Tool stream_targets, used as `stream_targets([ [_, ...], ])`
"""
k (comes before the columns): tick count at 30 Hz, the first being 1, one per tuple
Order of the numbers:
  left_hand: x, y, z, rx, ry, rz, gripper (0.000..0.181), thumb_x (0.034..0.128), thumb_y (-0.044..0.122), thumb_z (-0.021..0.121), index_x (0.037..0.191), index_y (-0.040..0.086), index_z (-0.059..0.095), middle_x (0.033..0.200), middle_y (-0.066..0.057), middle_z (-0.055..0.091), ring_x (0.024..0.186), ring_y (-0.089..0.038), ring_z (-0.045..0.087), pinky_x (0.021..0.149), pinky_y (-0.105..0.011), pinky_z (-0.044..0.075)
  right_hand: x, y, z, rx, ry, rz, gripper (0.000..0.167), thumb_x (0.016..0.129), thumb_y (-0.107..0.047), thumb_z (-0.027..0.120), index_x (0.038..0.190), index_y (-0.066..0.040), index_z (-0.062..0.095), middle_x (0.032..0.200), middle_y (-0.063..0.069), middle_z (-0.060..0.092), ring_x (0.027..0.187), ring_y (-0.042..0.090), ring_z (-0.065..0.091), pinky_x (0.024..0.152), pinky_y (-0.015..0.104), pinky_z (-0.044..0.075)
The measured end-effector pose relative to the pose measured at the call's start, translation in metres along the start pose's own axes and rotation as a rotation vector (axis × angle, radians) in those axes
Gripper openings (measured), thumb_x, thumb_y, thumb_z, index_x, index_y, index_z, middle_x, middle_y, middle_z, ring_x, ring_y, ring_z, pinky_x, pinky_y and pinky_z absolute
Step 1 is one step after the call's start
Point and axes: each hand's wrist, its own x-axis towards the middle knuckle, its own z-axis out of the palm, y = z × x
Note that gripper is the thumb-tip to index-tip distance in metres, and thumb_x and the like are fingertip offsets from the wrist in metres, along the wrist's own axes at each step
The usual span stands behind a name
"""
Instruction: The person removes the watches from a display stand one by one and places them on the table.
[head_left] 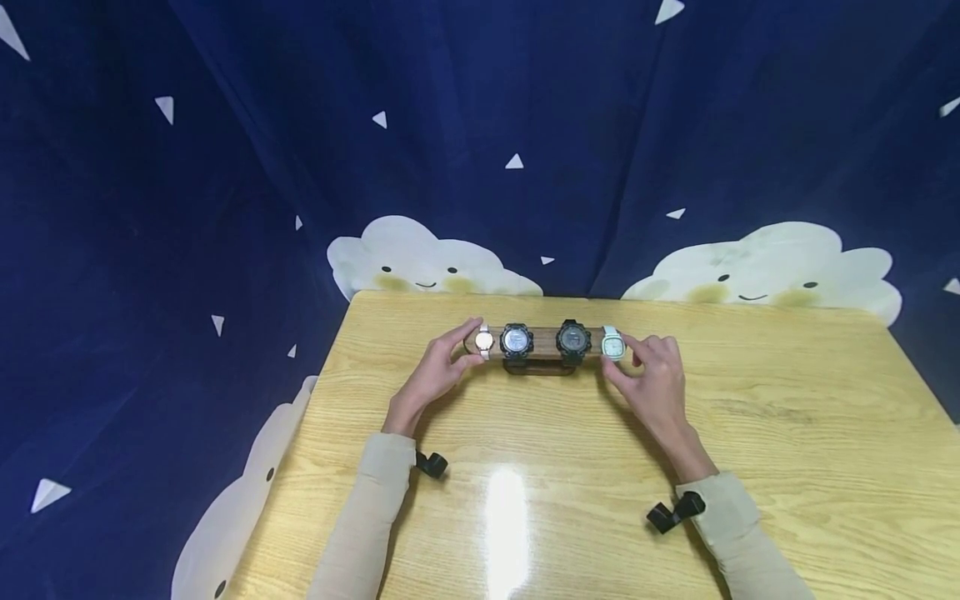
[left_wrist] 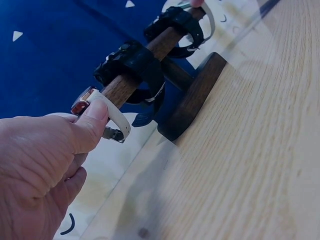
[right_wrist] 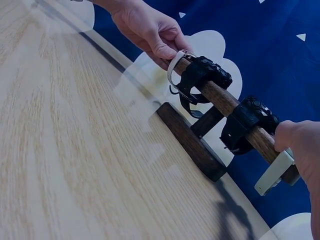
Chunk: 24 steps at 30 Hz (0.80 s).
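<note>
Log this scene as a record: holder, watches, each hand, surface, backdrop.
Holder: wooden stand, bar over a base
Watches, left to right: white-strapped watch; black pale-faced watch; black dark-faced watch; mint watch
Left hand: pinches the stand's left end, at the white-strapped watch
Right hand: pinches the right end, at the mint watch
Surface: wooden table
Backdrop: blue curtain with white triangles and clouds

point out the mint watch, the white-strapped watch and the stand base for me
mint watch (head_left: 613,347): head view, on its dial
white-strapped watch (head_left: 484,341): head view, on its round dial
stand base (right_wrist: 191,142): right wrist view, midway along its dark wood
</note>
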Motion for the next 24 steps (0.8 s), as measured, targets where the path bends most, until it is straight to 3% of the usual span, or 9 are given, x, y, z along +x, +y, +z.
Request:
stream_targets([
  [8, 0.001, 0.0, 0.0, 0.007, 0.004, -0.001, 0.071, 0.0952, 0.012, 0.073, 0.159, 0.009, 0.043, 0.165, -0.011, 0.039, 0.153, -0.026, 0.036, 0.126, -0.036, 0.029, 0.001, 0.004, -0.003, -0.016, -0.018, 0.012, 0.036, 0.077, -0.015, 0.083, 0.104, 0.008, 0.078, 0.067, 0.013, 0.052, 0.071, 0.028, 0.038, 0.066, 0.024, 0.022],
  [15, 0.001, -0.001, 0.0, -0.012, 0.003, 0.004, 0.07, 0.0954, 0.01, 0.072, 0.158, 0.005, 0.043, 0.163, -0.022, 0.039, 0.153, -0.029, 0.035, 0.126, -0.04, 0.029, 0.003, 0.005, -0.006, -0.021, -0.027, 0.029, 0.037, 0.076, -0.018, 0.08, 0.103, 0.009, 0.078, 0.065, 0.013, 0.051, 0.071, 0.027, 0.037, 0.065, 0.028, 0.023],
  [24, 0.001, -0.002, 0.0, -0.005, 0.002, 0.013, 0.069, 0.0953, 0.008, 0.072, 0.157, 0.003, 0.043, 0.163, -0.022, 0.04, 0.153, -0.031, 0.036, 0.126, -0.041, 0.03, 0.004, 0.007, -0.01, -0.035, -0.03, 0.061, 0.037, 0.075, -0.016, 0.081, 0.103, 0.008, 0.078, 0.066, 0.016, 0.054, 0.073, 0.028, 0.039, 0.066, 0.025, 0.023],
])
